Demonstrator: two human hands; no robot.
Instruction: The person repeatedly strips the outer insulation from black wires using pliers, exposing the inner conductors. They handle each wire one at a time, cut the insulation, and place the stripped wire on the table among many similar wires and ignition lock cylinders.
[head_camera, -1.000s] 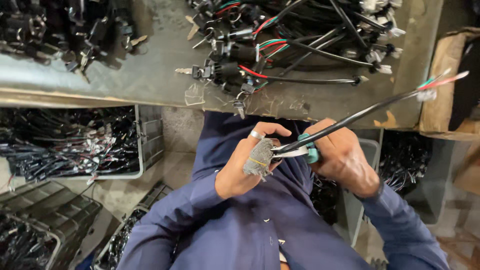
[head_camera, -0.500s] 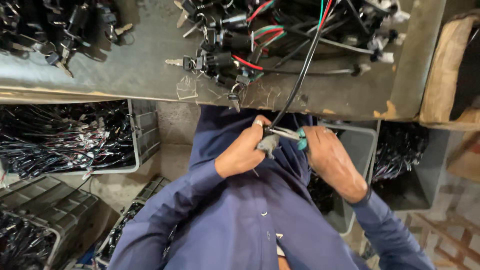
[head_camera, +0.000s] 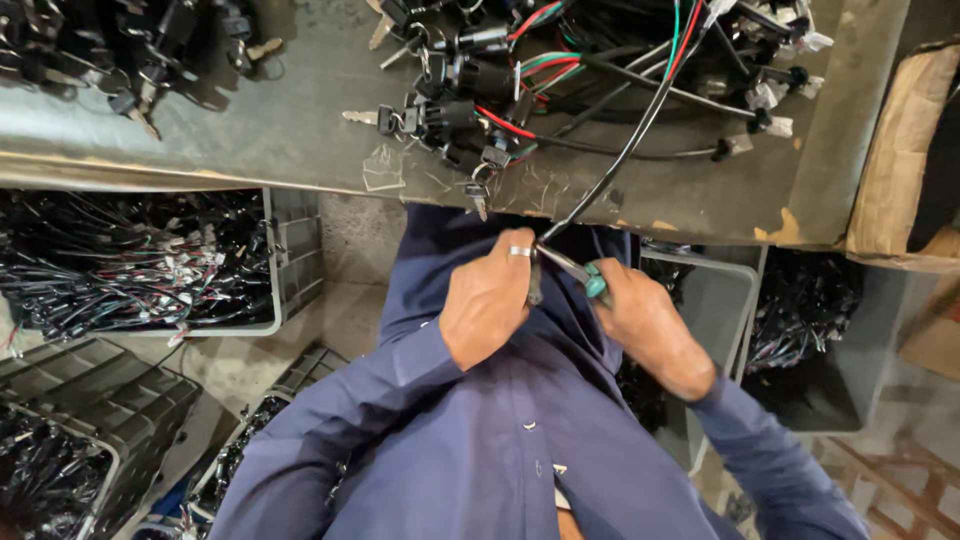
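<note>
My left hand (head_camera: 490, 305), with a ring on one finger, is closed around a small dark part at the end of a black cable (head_camera: 640, 125), close to my chest. My right hand (head_camera: 650, 325) grips green-handled pliers (head_camera: 578, 273) whose jaws meet the cable right by my left fingers. The cable rises from my hands across the bench edge and ends in red and green wires. Both hands sit below the grey workbench (head_camera: 300, 130), over my blue shirt.
A pile of black wire harnesses with keys and switches (head_camera: 470, 100) lies on the bench. Grey crates (head_camera: 140, 260) full of black wiring stand on the floor at left. Another crate (head_camera: 720, 290) and a cardboard box (head_camera: 900, 160) are at right.
The cable swung from pointing right to pointing up over the bench. My hands drew closer together and nearer my chest, the pliers now at my left fingers.
</note>
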